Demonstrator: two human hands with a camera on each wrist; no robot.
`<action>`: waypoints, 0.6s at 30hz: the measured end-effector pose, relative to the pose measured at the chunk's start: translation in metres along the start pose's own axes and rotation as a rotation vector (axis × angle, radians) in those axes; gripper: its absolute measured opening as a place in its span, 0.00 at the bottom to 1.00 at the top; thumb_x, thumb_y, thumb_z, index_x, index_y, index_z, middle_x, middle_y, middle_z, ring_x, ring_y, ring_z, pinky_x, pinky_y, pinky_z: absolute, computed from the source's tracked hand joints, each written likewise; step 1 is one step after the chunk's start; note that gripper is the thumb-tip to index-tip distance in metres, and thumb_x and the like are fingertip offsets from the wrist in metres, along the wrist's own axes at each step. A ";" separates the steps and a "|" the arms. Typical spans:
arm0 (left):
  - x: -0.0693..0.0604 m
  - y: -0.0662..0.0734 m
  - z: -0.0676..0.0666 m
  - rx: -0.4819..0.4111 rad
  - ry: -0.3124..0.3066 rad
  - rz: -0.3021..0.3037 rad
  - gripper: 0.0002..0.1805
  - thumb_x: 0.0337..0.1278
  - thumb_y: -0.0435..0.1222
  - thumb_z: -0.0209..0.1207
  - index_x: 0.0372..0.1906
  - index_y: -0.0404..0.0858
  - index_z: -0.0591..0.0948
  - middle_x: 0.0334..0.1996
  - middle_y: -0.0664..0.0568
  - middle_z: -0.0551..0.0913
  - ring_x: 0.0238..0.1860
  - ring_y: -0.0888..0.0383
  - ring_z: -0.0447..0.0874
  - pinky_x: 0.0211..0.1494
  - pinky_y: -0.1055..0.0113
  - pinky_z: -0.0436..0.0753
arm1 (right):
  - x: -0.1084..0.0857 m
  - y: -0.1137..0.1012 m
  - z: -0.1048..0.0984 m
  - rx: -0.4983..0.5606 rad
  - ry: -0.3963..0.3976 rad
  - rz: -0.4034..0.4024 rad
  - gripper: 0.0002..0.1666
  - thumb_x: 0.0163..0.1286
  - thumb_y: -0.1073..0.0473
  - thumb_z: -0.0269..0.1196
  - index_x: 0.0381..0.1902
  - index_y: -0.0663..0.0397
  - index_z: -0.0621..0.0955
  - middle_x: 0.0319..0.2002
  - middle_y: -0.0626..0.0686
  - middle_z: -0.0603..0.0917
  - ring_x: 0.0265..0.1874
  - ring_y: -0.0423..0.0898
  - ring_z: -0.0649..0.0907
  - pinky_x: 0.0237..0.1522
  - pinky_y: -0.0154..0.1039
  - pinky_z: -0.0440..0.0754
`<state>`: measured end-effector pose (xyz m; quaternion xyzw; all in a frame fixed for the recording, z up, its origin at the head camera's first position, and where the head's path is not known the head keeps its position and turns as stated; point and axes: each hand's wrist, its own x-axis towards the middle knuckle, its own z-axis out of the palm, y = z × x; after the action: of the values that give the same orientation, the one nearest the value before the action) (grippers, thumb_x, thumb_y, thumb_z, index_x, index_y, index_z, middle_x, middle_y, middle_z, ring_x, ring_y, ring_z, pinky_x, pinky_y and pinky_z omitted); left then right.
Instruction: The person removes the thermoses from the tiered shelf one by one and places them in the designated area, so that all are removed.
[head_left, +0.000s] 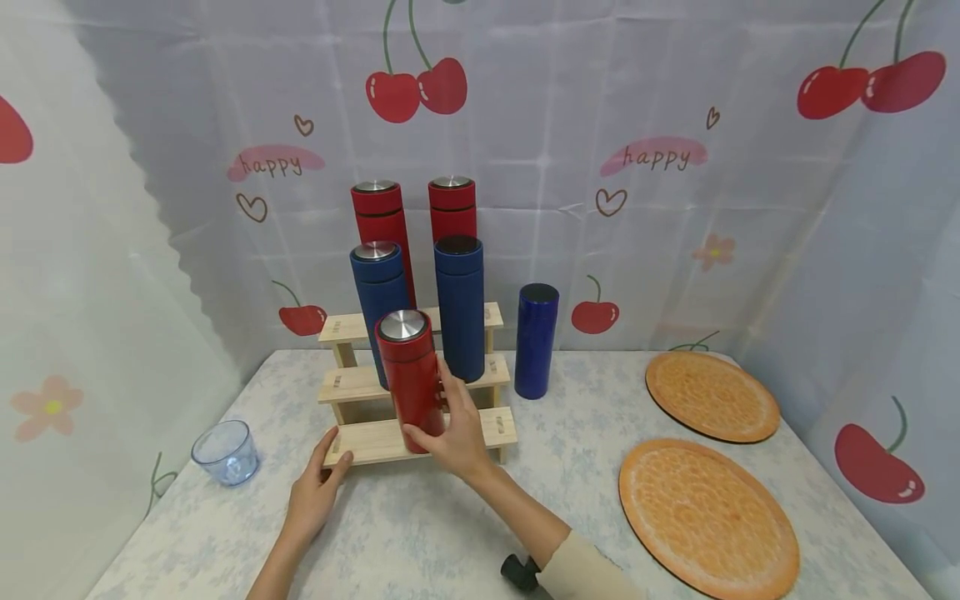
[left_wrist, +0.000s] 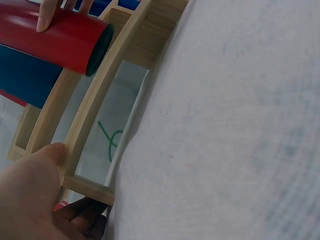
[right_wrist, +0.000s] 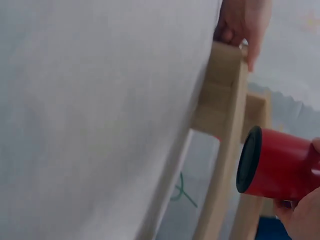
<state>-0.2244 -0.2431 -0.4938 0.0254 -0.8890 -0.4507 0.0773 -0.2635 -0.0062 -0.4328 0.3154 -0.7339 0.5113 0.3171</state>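
One red thermos flask (head_left: 412,383): showing a glossy, smooth cylinder, its round silver lid top shining inside a dark rim, a thin seam circling below the lid, a dark base disc appearing in the wrist views.
Flask's place: being held at the lowest step of the three-step wooden rack (head_left: 366,442); whether its base is touching the board, I cannot tell.
Right grip (head_left: 456,433): curling round the flask's body, thumb lying across the lower front.
Left grip (head_left: 309,500): clasping the lowest step's left end, thumb resting on top.
Middle step: carrying a silver-topped blue flask (head_left: 382,287) and a black-topped blue flask (head_left: 461,312).
Rack's right: a shiny deep-blue flask (head_left: 536,342) is standing upright on the surface (head_left: 570,467).
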 end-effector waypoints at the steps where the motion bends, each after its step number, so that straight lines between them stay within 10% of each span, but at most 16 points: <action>1: 0.000 0.000 0.000 0.001 -0.001 -0.003 0.36 0.65 0.56 0.45 0.72 0.47 0.52 0.60 0.28 0.65 0.54 0.36 0.73 0.52 0.43 0.71 | 0.000 0.000 -0.008 -0.007 0.013 -0.002 0.61 0.47 0.60 0.75 0.72 0.50 0.51 0.53 0.55 0.71 0.43 0.46 0.76 0.39 0.39 0.80; 13: 0.001 0.000 -0.001 0.015 -0.002 -0.035 0.37 0.63 0.59 0.45 0.72 0.49 0.51 0.64 0.30 0.59 0.57 0.34 0.68 0.55 0.40 0.67 | 0.008 -0.014 -0.124 -0.190 0.277 -0.106 0.61 0.36 0.77 0.74 0.67 0.70 0.55 0.50 0.67 0.72 0.44 0.57 0.76 0.40 0.52 0.79; 18: 0.002 -0.001 0.000 0.005 -0.006 -0.027 0.38 0.63 0.59 0.45 0.72 0.49 0.51 0.65 0.30 0.58 0.57 0.34 0.68 0.54 0.41 0.68 | 0.008 0.029 -0.157 -0.286 0.348 -0.067 0.62 0.38 0.75 0.75 0.69 0.66 0.53 0.50 0.67 0.71 0.45 0.58 0.75 0.41 0.57 0.77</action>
<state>-0.2266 -0.2439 -0.4939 0.0362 -0.8899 -0.4495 0.0687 -0.2689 0.1502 -0.3989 0.1985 -0.7221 0.4380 0.4973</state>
